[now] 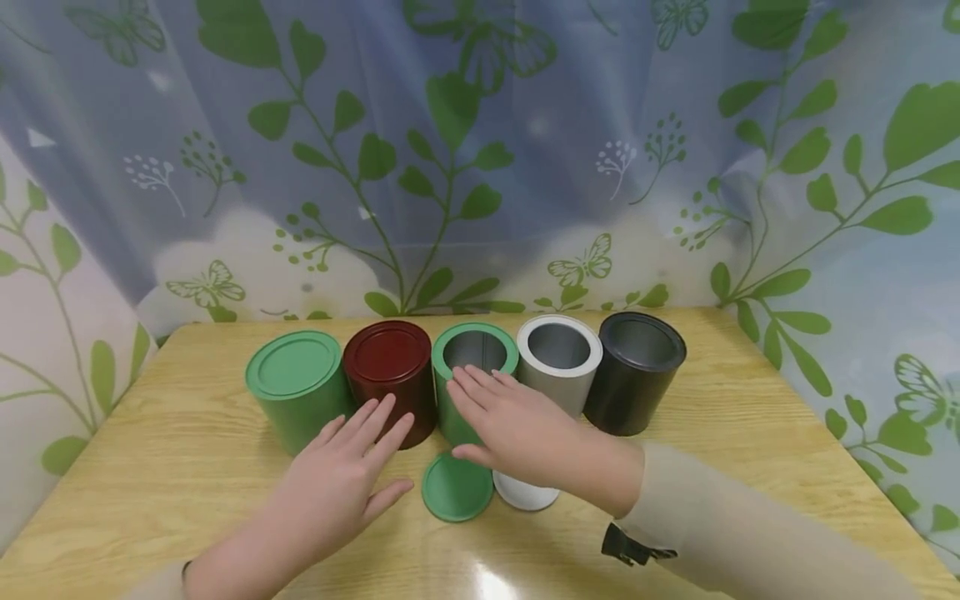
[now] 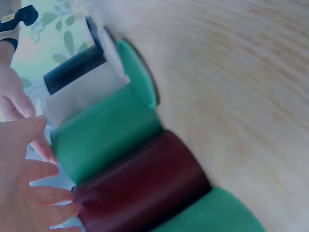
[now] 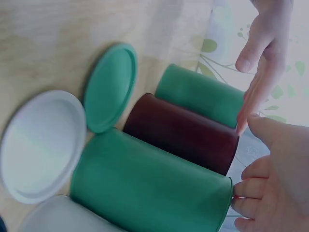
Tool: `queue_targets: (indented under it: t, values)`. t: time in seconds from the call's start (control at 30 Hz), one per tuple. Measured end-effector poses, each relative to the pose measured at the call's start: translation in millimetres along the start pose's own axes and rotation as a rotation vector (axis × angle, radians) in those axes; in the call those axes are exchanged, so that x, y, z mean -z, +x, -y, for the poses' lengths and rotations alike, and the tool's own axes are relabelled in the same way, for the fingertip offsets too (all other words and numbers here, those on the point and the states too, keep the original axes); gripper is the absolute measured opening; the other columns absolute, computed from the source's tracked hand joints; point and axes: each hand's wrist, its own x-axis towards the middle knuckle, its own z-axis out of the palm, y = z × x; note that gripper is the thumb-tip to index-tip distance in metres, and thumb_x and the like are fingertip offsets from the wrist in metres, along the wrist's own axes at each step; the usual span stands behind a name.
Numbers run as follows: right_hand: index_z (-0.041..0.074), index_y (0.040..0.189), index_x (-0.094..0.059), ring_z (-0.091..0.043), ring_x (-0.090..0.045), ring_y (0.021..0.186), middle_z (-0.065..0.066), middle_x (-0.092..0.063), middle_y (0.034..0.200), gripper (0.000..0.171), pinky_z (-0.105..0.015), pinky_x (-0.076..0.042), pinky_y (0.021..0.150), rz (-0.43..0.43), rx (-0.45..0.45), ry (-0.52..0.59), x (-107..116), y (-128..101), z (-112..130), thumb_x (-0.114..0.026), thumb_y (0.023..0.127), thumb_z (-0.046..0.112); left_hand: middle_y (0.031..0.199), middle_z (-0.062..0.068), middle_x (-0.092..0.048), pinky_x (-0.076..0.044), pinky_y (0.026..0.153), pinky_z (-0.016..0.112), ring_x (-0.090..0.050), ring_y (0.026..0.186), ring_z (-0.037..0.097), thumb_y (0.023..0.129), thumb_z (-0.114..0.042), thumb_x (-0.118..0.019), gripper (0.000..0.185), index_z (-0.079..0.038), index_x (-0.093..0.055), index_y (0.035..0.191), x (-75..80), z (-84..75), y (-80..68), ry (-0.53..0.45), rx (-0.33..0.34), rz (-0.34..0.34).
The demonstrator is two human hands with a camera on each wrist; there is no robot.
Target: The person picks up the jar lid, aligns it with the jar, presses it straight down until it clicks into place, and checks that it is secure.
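My left hand (image 1: 337, 479) hovers in front of the dark red can (image 1: 387, 354), fingers spread and straight. The closed green can (image 1: 295, 367) stands to its left. My right hand (image 1: 517, 417) reaches over the front of the open green can (image 1: 442, 358), with straight fingers near its rim; in the right wrist view its fingertips look close to that can, but contact is unclear. Neither hand holds anything. On the table in front lie a green lid (image 1: 457, 492) and a white lid (image 1: 525, 493), the latter partly hidden by the right hand.
An open white can (image 1: 558, 379) and a black can (image 1: 637, 392) continue the row to the right. In the left wrist view a dark disc edge (image 2: 91, 31) shows beyond the white lid. A leaf-patterned curtain (image 1: 480, 208) hangs behind the wooden table (image 1: 150, 467).
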Motion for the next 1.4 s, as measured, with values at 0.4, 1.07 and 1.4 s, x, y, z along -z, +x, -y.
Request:
queue_targets:
  t: [0.4,1.07,1.4]
  values:
    - [0.002,0.141,-0.038,-0.024,-0.026,0.137,-0.014,-0.030,0.149,0.069,-0.040,-0.029,0.107,-0.088,0.100,-0.027,-18,-29,0,-0.049,0.093,0.050,0.137,0.017,-0.046,-0.044,0.091,0.049,-0.045,0.125,0.032,0.085,-0.049,-0.061,0.065,-0.009,-0.050,0.135,-23.3,-11.9,-0.8,-0.036,-0.020,0.127]
    - [0.002,0.136,-0.047,-0.022,-0.042,0.128,-0.012,-0.044,0.140,0.062,-0.039,-0.038,0.101,0.048,0.119,0.061,-92,-30,4,-0.050,0.093,0.047,0.136,0.017,-0.047,-0.045,0.089,0.049,-0.046,0.123,0.033,0.086,-0.052,-0.057,0.066,-0.008,-0.050,0.135,-63.0,-27.4,4.2,-0.057,-0.044,0.336]
    - [0.001,0.136,-0.046,-0.019,-0.041,0.129,-0.012,-0.046,0.139,0.062,-0.037,-0.039,0.100,0.071,0.180,0.079,-101,-25,7,-0.048,0.094,0.047,0.139,0.019,-0.043,-0.045,0.090,0.048,-0.047,0.122,0.034,0.090,-0.050,-0.053,0.060,-0.009,-0.053,0.133,-67.4,-34.0,3.1,-0.090,-0.053,0.475]
